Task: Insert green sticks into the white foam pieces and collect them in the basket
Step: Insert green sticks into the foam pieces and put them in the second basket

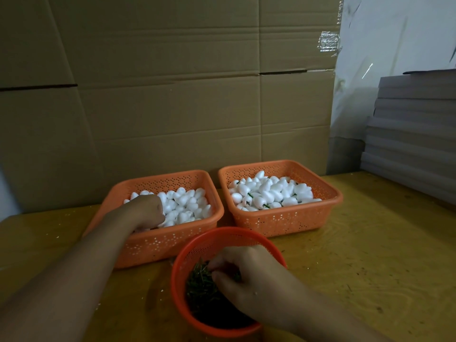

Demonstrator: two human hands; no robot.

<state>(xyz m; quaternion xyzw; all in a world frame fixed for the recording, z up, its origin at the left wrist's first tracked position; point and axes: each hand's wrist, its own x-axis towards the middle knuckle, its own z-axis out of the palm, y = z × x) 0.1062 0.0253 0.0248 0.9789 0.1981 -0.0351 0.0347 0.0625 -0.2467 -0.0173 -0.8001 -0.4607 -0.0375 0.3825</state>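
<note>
Flattened cardboard sheets (172, 95) stand behind a yellowish wooden table (370, 243), with grey boards (414, 134) stacked at right beside clear plastic sheeting (365, 58).

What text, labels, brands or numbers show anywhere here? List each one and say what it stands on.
None can be read.
Cardboard wall: plain, no print in view.
Clear tape patch: shiny, no lettering made out.
Two square orange baskets and the round red basket: no labels showing.
Grey stacked boards: blank edges only.
</note>
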